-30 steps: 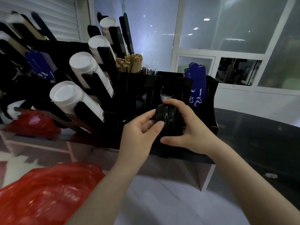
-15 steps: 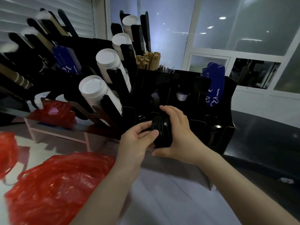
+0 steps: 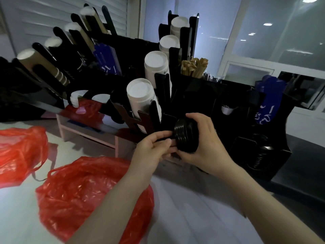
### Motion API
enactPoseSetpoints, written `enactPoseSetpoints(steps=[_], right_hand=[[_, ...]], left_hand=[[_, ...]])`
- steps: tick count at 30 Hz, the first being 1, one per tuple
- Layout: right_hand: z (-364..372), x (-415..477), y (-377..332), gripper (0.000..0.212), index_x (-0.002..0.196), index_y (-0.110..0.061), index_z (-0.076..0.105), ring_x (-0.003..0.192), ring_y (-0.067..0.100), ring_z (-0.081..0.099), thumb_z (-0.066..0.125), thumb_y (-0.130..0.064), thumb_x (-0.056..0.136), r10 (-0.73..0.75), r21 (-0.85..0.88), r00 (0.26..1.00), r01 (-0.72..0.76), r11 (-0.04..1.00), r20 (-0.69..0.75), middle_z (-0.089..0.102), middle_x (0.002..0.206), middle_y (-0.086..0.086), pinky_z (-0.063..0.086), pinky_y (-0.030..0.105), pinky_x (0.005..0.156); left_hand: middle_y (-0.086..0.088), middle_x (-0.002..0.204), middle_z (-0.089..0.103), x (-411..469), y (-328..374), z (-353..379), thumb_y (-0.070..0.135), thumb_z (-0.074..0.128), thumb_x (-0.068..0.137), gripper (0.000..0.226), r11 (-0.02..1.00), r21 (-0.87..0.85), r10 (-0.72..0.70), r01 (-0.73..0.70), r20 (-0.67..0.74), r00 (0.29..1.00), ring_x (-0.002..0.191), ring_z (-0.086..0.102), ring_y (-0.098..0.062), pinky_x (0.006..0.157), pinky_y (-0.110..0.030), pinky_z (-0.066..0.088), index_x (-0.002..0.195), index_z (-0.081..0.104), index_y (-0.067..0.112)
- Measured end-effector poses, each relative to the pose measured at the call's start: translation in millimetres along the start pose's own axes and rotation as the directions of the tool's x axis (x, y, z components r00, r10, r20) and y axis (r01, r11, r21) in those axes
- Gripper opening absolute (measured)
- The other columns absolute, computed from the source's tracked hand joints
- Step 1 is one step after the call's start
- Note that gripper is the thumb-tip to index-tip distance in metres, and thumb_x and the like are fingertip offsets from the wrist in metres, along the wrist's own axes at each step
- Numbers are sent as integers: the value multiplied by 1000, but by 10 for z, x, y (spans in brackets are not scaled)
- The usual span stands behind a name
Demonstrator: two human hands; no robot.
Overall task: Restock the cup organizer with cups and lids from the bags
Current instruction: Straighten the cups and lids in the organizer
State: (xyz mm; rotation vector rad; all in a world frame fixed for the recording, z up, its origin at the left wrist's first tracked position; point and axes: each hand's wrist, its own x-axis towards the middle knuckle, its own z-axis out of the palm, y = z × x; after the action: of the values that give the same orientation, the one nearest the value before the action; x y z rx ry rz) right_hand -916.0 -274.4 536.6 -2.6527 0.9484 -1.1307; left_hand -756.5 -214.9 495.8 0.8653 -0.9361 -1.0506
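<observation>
Lids [image 3: 185, 139] (a black stack) sit clasped in right grip [image 3: 205, 147], left grip [image 3: 151, 147] pinching their edge.

The stack of lids [image 3: 186, 139] is black plastic, glossy, its rims catching the light as fine ridges. The organizer [image 3: 198, 95] looks like smooth black plastic sheet with a sheen along its edges. The white cups [image 3: 140, 95] look like matt paper. The brown cups [image 3: 44, 66] at far left are kraft-coloured paper, one with a ribbed band. The near red bag [image 3: 84, 187] and the left red bag [image 3: 19, 150] are thin, crinkled, shiny plastic film. The stirrers [image 3: 194, 67] are pale bare wood. The counter [image 3: 302, 159] at right is dark and glossy.
</observation>
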Motion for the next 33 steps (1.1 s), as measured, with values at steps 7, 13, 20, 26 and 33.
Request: enactPoseSetpoints(steps=[7, 13, 20, 26, 33], right_hand=[[-195, 627, 214, 97, 137, -38, 28, 122, 13, 33, 86, -32, 60, 153, -93, 987, -158, 983, -58, 23, 140, -1, 26, 21, 99], [-40, 1041, 329, 103, 146, -29, 22, 130, 40, 27, 84, -32, 64, 256, -433, 949, -156, 888, 183, 19, 143, 8, 36, 45, 102], [118, 1131, 298, 109, 148, -22, 17, 129, 38, 34, 85, -36, 64, 336, -529, 912, -170, 832, 235, 32, 142, 11, 43, 45, 95], [80, 1084, 314, 99, 140, -18, 24, 124, 39, 39, 85, -36, 64, 394, -421, 918, -340, 841, 46, 38, 137, 16, 43, 46, 92], [-216, 962, 469, 99, 142, -25, 25, 127, 36, 41, 83, -44, 64, 431, -214, 897, -442, 871, -100, 37, 142, 13, 41, 47, 98]], left_hand=[[12, 103, 69, -2, -217, -316, 6, 54, 91, 28, 914, 405, 40, 22, -145, 989, 95, 61, 6, 78, -6, 46, 107, 63, 27], [15, 112, 63, 51, -202, -361, 6, 54, 91, 32, 797, 597, 131, -87, -31, 991, 101, 55, 10, 82, -1, 39, 117, 62, 24], [23, 110, 61, 22, -238, -456, 15, 55, 91, 31, 732, 673, 147, -109, 0, 989, 106, 54, 9, 90, -12, 40, 117, 61, 31], [21, 121, 57, 2, -195, -434, 20, 52, 93, 34, 659, 738, 162, -144, 48, 986, 115, 49, 5, 92, -10, 35, 125, 56, 33], [12, 145, 39, 168, -267, -212, 17, 47, 95, 47, 452, 842, 130, -293, 263, 956, 120, 35, 8, 84, 12, 13, 141, 42, 26]])
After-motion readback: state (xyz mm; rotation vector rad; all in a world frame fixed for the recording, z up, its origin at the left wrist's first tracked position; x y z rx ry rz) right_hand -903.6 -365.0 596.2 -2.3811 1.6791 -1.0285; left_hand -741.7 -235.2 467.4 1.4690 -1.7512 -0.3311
